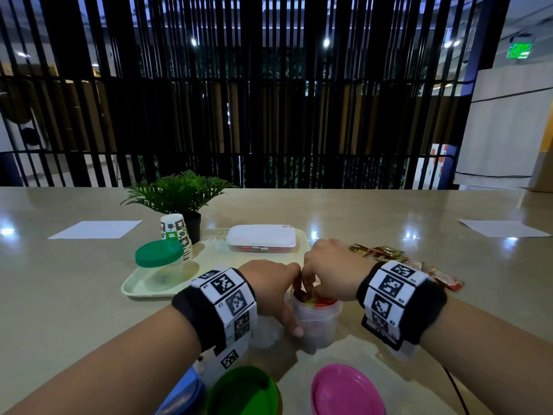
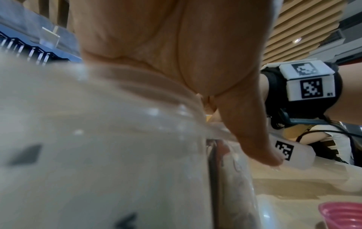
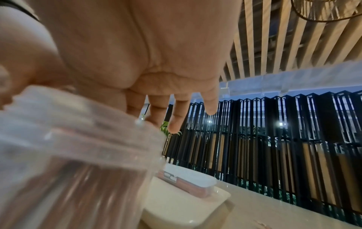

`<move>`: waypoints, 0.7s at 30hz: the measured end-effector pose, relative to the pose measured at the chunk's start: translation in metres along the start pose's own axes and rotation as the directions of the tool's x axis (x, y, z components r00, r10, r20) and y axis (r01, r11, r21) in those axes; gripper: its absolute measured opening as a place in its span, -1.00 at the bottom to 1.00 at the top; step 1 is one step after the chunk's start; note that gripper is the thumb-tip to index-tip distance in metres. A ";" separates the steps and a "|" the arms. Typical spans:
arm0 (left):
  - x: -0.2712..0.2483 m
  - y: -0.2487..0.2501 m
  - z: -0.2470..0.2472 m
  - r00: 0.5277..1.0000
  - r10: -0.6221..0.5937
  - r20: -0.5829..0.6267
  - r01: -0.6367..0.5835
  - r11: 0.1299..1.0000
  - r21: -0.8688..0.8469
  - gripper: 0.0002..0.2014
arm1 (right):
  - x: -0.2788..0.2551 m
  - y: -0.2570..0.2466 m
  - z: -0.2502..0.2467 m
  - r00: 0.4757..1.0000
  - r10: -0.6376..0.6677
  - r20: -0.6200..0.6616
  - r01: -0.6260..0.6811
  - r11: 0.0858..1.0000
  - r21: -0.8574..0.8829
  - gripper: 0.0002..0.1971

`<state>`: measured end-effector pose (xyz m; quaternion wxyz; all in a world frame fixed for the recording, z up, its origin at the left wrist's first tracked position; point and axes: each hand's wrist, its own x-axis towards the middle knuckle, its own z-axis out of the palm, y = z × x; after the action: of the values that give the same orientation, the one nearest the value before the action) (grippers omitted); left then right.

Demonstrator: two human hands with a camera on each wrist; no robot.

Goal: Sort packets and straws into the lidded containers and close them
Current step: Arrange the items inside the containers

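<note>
Left-hand grip (image 1: 270, 290): fingers and thumb curled round the side of the open clear jar (image 1: 317, 324), which stands upright on the surface (image 1: 389, 211) just in front of the pale tray (image 1: 134, 287). Right-hand grip (image 1: 332, 269): positioned over the jar mouth with fingertips dipping inside, among red and yellow packets (image 1: 317, 301); whether it pinches one cannot be told. In the right wrist view the outer fingers (image 3: 177, 117) hang loosely extended.

Loose packets (image 1: 386, 254) lie on the surface just right of the right hand. A green-lidded jar (image 1: 160, 259) and a closed white-lidded rectangular box (image 1: 261, 238) stand on the tray. A pink lid (image 1: 347, 390), a green lid (image 1: 242, 390) and a blue lid (image 1: 182, 395) lie at the near edge. A potted plant (image 1: 179, 196) and a paper cup (image 1: 175, 232) stand behind the tray.
</note>
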<state>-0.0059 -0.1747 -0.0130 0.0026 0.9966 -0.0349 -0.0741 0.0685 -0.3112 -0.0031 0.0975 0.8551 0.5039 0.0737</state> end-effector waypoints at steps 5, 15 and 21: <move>-0.001 -0.001 -0.001 1.000 -0.008 -0.004 0.008 1.000 -0.029 -0.11 | -0.002 0.006 -0.007 1.000 0.019 0.017 -0.021 0.992 0.121 -0.80; 0.002 -0.002 0.001 1.000 0.018 0.011 -0.018 1.000 -0.023 -0.19 | 0.002 0.011 0.003 0.988 -0.021 0.151 0.012 0.998 0.064 -0.79; 0.002 -0.002 0.002 1.000 0.003 0.018 -0.003 1.000 -0.011 -0.18 | 0.000 0.003 0.000 0.987 -0.035 0.156 0.028 0.999 0.046 -0.72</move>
<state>-0.0040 -0.1726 -0.0155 0.0078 0.9958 -0.0362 -0.0834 0.0711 -0.3125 -0.0026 0.1192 0.8520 0.5097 -0.0062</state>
